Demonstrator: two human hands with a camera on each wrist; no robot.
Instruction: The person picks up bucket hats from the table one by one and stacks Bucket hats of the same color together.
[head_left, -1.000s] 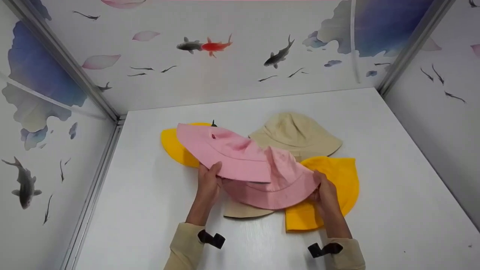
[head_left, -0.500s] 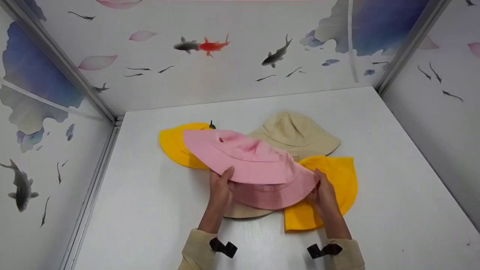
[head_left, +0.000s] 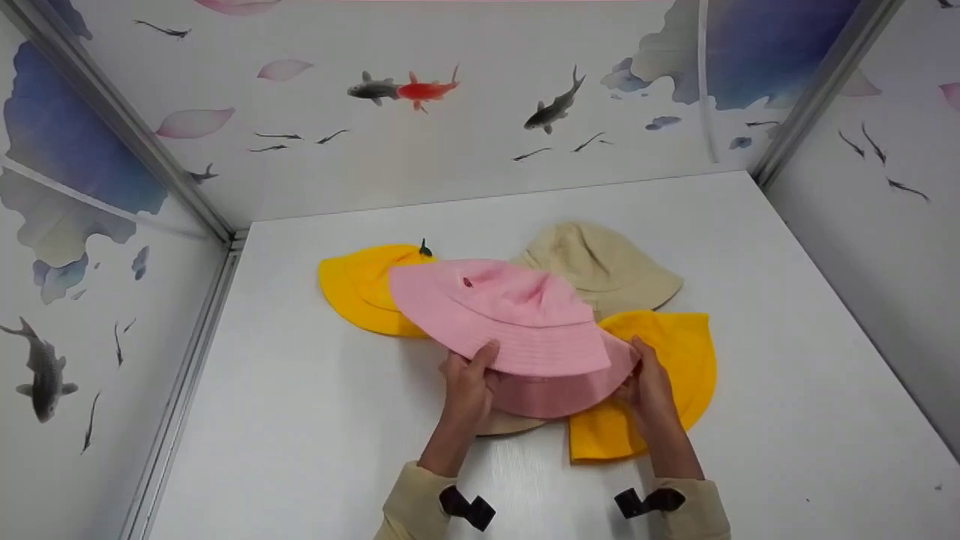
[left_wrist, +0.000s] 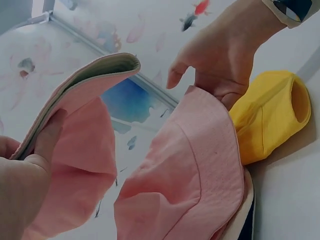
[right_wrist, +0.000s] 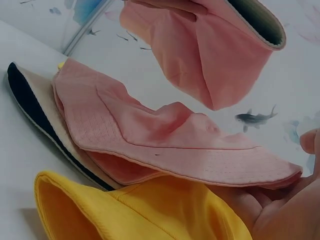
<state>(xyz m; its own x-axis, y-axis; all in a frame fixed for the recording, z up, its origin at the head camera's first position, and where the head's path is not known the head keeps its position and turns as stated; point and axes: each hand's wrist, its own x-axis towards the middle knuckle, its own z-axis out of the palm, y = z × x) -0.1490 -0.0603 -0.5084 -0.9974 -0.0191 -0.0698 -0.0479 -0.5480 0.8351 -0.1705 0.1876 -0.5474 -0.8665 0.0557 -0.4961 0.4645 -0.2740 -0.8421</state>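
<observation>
My left hand [head_left: 471, 382] pinches the brim of a pink bucket hat [head_left: 517, 319], its thumb on the outside. This hat has a small red mark on its crown and is raised off the pile. Below it a second pink bucket hat [right_wrist: 165, 130] lies over a beige hat, partly hidden in the head view. At its right end my right hand [head_left: 651, 386] holds the brim from below with curled fingers; in the left wrist view the right thumb stands off the cloth. A yellow hat [head_left: 679, 367] lies beside and under the right hand.
Another beige bucket hat [head_left: 592, 262] lies behind the pile. A yellow hat [head_left: 356, 289] with a dark green stem-like tip lies at the left. The white table [head_left: 300, 450] is bounded by printed panels [head_left: 480, 150] at the back and sides.
My left hand has moved right with the upper pink bucket hat, covering more of the lower one and uncovering more of the left yellow hat. The right hand has stayed nearly still.
</observation>
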